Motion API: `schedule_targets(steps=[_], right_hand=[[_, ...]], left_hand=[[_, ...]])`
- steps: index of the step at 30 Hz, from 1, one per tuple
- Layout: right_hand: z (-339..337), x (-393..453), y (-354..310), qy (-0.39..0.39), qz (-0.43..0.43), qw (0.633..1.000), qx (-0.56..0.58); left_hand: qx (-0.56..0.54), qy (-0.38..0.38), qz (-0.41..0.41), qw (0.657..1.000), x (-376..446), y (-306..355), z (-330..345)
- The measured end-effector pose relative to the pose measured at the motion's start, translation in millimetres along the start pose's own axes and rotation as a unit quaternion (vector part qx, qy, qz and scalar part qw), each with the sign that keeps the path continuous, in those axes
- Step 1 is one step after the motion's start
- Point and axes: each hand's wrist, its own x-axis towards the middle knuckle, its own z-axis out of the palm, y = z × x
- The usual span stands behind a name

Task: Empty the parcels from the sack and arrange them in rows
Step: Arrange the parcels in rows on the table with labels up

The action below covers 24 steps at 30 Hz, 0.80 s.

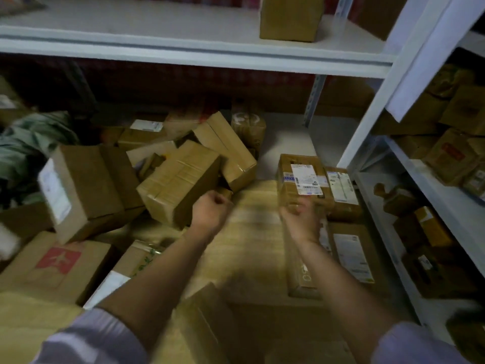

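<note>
A white shelving unit is seen spanning the top and right of the view, and all else is placed against it. Under its lower board, on the floor, a loose heap of brown parcels is piled, with a greenish sack lying at the heap's left edge, well apart from the unit's upright post. Nearer that post, a short row of labelled parcels is laid flat, side by side, just beside the post's foot. A single carton is stood on the upper board. The left hand is held over bare floor between heap and row, its fingers curled into a fist with nothing seen inside. The right hand is blurred against the near end of the row; it appears curled, but whether a parcel is gripped cannot be told.
</note>
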Motion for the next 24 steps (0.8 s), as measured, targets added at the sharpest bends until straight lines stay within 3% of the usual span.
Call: schedule_targets(steps=[7,11,14,19,24], right_hand=[[57.6,31.7,-46.6,-0.061,-0.036,0.987,-0.141],[89.6,54.7,-58.8,-0.065,-0.070,0.970,-0.222],[113.0,72.0,-64.4,-0.044,-0.077,0.956,-0.279],[139.7,95.0,-69.2,-0.012,-0.065,0.938,-0.341],[148.5,102.8,-71.6,0.015,-0.061,0.941,-0.334]], left_hand=[[0.125,0.072,0.122,0.982,55.9,13.1,-60.9],[0.304,0.071,0.206,0.928,86.4,15.8,-69.8],[0.413,0.040,0.206,0.886,99.1,16.7,-74.0],[0.418,0.020,0.177,0.891,107.9,16.3,-85.1],[0.408,-0.017,0.182,0.894,108.8,17.2,-92.1]])
